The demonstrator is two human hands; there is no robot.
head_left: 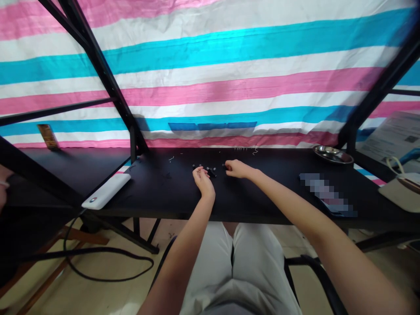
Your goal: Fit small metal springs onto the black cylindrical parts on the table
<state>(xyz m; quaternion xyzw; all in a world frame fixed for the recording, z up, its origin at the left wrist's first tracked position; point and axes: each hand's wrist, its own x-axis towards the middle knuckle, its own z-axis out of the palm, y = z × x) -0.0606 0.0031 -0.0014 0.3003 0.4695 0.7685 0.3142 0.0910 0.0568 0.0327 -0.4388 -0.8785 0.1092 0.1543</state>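
While both forearms reach fwd over the black table point(278, 183), the hands meet near its centre, at 12 o'clock from the seated person.

L hand point(204, 180): fingers curled under, knuckles up, resting on the tabletop. Cannot tell if anything is pinched inside.

R hand point(238, 168): curled narrow too, fingertips down at the tabletop by one dark bit. Grip vs. mere touch: cannot tell.

Small dark parts point(210, 171): loose scatter on the tabletop betw. the two hands, a few trailing to 10 o'clock of L hand. Too small to ID the shape. Pale specks point(170, 159) lie further back, approx. 11 o'clock.

Handling (judgement): parts look light, hard, prob. rigid. Dark on dark, so easy to lose sight of. Likely to skid or roll if nudged. Best hold is a fingertip pinch across the sides, one piece at a time; a flat palm would only push them about.

Around:
- metal dish point(333, 154) at 2 o'clock, near the rt frame post point(377, 94), well apart from the hands
- white power bank point(106, 191) at 9 o'clock on the table's left edge, cable point(108, 262) looped on the floor below
- flat blurred item point(328, 194) at 3 o'clock
- striped tarp point(213, 65) hangs behind
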